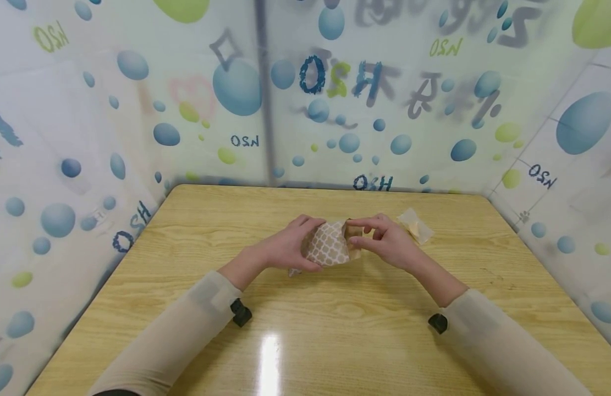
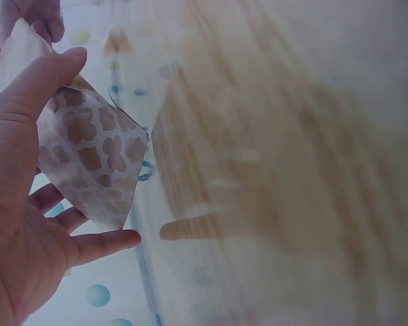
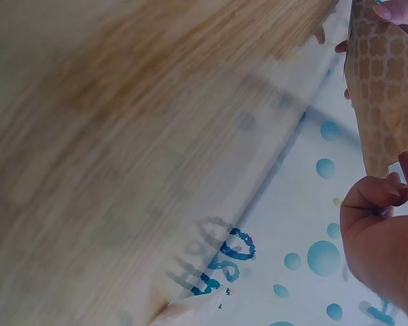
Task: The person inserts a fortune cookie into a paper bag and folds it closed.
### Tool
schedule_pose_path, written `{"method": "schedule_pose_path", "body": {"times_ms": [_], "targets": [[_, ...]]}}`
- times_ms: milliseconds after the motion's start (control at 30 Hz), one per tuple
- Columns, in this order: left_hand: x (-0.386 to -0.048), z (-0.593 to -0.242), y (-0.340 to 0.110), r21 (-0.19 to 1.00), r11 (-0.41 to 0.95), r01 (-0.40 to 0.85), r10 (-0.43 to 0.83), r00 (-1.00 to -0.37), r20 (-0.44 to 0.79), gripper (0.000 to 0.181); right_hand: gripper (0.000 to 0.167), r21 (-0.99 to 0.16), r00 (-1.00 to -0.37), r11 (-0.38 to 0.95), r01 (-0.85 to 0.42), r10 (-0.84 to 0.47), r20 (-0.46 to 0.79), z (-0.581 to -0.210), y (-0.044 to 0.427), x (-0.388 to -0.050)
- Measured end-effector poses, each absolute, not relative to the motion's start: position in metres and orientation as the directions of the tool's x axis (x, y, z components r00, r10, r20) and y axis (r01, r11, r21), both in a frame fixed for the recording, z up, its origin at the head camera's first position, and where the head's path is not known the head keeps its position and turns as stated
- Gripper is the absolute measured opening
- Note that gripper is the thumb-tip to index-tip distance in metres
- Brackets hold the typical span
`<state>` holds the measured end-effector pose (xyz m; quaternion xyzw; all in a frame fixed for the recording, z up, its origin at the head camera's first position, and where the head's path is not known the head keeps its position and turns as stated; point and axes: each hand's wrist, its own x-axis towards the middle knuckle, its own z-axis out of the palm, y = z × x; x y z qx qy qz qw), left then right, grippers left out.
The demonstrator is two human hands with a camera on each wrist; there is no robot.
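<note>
- One wooden table [image 1: 364, 335], yellow-brown, with wavy lines and one bright streak of light [image 1: 269, 360] at 7 o'clock from the packet.
- Three pale walls [image 1: 295, 151] around it, at 9, 12 and 3 o'clock, with blue and green spots, too many to count, and some letters [image 1: 340, 77].
- One dark upright strip [image 1: 264, 110] at about 11 o'clock from the packet, on the far wall.
- One patterned paper packet [image 1: 329, 245], brown with white loops, held over the far half of the table, open end toward 3 o'clock.
- Two hands in all, with two long pale sleeves [image 1: 183, 324] and two small black gadgets [image 1: 241, 313] near the wrists.
- Left hand [image 1: 287, 245] at 9 o'clock, holding the packet between thumb and fingers.
- Right hand [image 1: 388, 240] at 3 o'clock, thumb and pointing finger a little apart at the open end; cannot tell if pinching the paper.
- One pale, crumpled scrap [image 1: 419, 228] near 3 o'clock, just past the right hand.
</note>
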<state>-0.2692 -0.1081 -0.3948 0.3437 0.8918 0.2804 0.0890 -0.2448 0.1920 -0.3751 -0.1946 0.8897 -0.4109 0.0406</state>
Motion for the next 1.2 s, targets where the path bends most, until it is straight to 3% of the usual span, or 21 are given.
{"method": "schedule_pose_path", "body": {"times_ms": [433, 900, 1200], "targets": [[-0.267, -0.394, -0.111, 0.556, 0.612, 0.562, 0.653, -0.756, 0.045, 0.109, 0.039, -0.769, -0.943, 0.567, -0.295, -0.303, 0.139, -0.376, 0.22, -0.254], [-0.268, -0.393, -0.11, 0.554, 0.615, 0.561, 0.651, -0.757, 0.044, 0.109, 0.051, -0.792, -0.982, 0.593, -0.142, -0.185, 0.037, -0.38, 0.289, -0.271], [-0.269, -0.394, -0.109, 0.565, 0.612, 0.553, 0.651, -0.758, 0.038, 0.11, 0.048, -0.772, -0.992, 0.631, -0.07, -0.129, -0.016, -0.388, 0.326, -0.287]]}}
